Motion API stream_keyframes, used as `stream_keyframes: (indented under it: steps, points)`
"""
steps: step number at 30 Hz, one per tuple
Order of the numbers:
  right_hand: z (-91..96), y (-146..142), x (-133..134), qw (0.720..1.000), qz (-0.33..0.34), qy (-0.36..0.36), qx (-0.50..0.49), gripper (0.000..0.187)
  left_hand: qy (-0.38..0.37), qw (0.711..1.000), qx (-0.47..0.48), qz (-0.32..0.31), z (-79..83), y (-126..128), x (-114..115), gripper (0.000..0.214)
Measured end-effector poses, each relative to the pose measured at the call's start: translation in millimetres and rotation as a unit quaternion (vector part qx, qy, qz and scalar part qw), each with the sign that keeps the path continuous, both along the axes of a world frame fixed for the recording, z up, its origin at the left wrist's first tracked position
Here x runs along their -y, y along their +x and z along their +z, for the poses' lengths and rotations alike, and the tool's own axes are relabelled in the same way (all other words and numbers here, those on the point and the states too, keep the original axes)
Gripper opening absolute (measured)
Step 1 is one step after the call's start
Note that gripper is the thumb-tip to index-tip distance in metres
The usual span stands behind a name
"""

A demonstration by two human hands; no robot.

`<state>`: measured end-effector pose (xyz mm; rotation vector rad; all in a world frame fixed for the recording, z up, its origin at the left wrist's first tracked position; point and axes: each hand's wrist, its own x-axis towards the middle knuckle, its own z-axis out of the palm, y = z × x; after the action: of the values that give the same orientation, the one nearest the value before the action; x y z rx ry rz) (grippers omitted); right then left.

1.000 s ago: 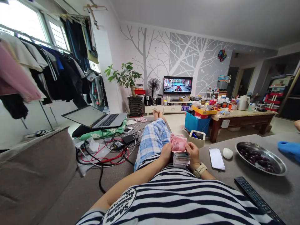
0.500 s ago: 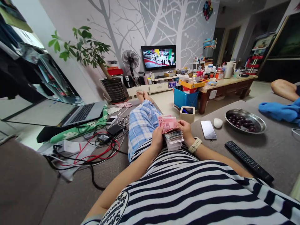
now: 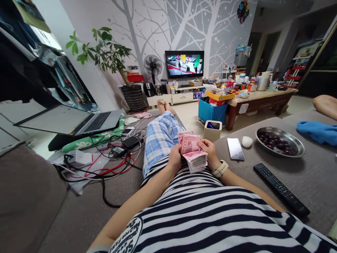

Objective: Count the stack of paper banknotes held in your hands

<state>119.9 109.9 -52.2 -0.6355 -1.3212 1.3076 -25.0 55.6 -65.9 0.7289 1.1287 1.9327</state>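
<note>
A thick stack of pink banknotes lies folded over above my lap, its loose ends fanning toward my belly. My left hand is closed on the left side of the stack, thumb on top. On the right, my right hand, with a pale watch on the wrist, pinches the upper right edge of a raised note marked 100. Another note stands behind that one. The fingers under the stack are hidden.
To my right on the sofa lie a phone, a white rounded object, a steel bowl of dark round fruit and a remote control. On my left are tangled cables and an open laptop.
The raised notes have separated from the folded part, which now shows a pink printed face on top. My view has shifted slightly left, so the room appears farther right.
</note>
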Motion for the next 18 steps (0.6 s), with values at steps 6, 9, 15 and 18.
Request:
stream_keyframes:
  steps: [6, 9, 15, 18]
  points:
    - [4.3, 6.9, 10.7, 0.999, 0.024, -0.009, -0.028, 0.045, -0.003, 1.000, 0.013, 0.002, 5.2, 2.5, 3.6, 0.014]
    - [5.7, 9.0, 12.9, 0.999, 0.027, -0.011, -0.038, 0.042, -0.009, 1.000, 0.008, -0.013, 8.5, 5.5, 6.6, 0.014]
    - [4.0, 11.6, 14.1, 0.999, 0.026, 0.006, -0.021, 0.041, 0.005, 1.000, -0.018, -0.016, 12.1, 8.2, 12.6, 0.020]
    - [2.4, 12.2, 14.1, 1.000, 0.020, 0.013, -0.019, 0.042, 0.006, 1.000, -0.017, -0.018, 13.5, 9.7, 13.4, 0.019]
